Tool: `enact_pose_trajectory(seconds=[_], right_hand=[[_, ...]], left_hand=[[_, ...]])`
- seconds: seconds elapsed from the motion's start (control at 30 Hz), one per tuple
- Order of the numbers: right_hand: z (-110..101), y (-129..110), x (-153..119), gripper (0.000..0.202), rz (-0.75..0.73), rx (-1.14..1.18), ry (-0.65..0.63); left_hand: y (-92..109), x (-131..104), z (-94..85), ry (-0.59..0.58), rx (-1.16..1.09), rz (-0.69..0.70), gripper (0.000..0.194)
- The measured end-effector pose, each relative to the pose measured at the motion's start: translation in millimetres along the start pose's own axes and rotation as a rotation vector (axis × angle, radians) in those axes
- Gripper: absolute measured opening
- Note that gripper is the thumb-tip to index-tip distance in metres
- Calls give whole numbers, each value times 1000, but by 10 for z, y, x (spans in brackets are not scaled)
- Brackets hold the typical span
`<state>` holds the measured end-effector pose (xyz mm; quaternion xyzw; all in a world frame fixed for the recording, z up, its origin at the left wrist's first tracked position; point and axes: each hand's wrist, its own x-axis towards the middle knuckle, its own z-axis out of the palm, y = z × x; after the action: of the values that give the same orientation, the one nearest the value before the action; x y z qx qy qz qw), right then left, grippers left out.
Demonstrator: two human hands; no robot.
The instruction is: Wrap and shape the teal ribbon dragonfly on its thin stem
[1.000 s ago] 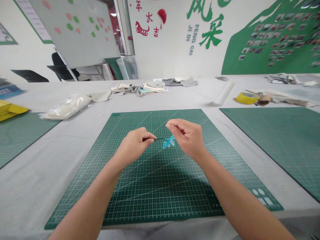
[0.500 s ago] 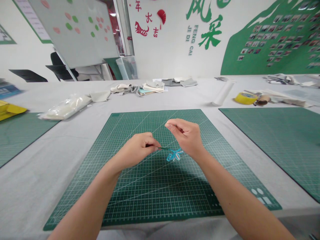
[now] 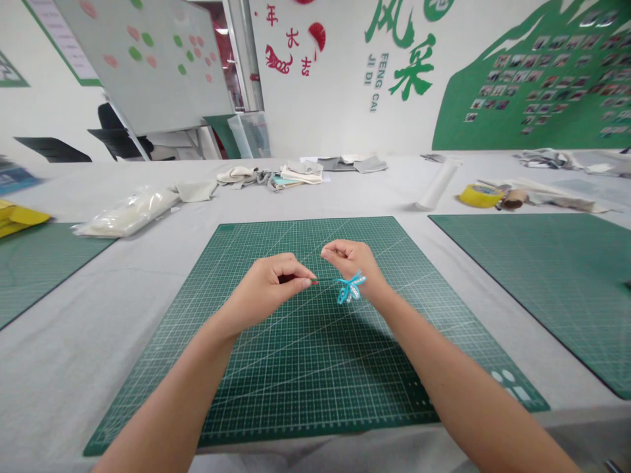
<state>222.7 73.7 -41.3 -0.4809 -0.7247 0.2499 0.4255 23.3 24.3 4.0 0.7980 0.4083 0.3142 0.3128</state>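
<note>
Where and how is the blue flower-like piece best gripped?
Probably a fingertip pinch on its thin green stem, from the person's left: the stem extends sideways from the left hand, while the blue head has narrow, delicate-looking loops.

left hand [image 3: 271, 289] — bare | right hand [image 3: 359, 266] — bare | both forearms [image 3: 170, 387] bare

"What sort of room does your feed show?"

"A craft workshop, I'd say: I see gridded cutting mats [image 3: 305, 387] across a cloth-covered table [image 3: 123, 282], with fabric scraps [image 3: 305, 172] and a yellow tape roll [image 3: 479, 195]."

"Not an office?"

"It has a classroom side, I grant: I make out a whiteboard [image 3: 162, 92] dotted with pink and green shapes, black chairs [image 3: 54, 149], and a green mural [image 3: 458, 121] covered in small photos."
</note>
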Motion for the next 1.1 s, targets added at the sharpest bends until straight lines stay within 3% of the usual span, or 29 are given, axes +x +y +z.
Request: enact_pose_trajectory(seconds=[0.23,0.47,0.6,0.77,1.1], right_hand=[[139,-27,-84,25,54,-129,-80],[173,-275,-224,23,-52,-118,-167],[141,-397,-298,24,-165,-74,-203],[47,-485,-318,21,-276,50,-149],[-18,-509,-327,16,-291,121,-1]], left_hand=[[-118,39,17,364,-1,-119,15],[-251,69,8,604,-305,-329,26],[-272,78,-12,609,-324,-361,27],[-285,81,-17,543,-184,-371,25],[-278,71,21,387,141,-239,23]])
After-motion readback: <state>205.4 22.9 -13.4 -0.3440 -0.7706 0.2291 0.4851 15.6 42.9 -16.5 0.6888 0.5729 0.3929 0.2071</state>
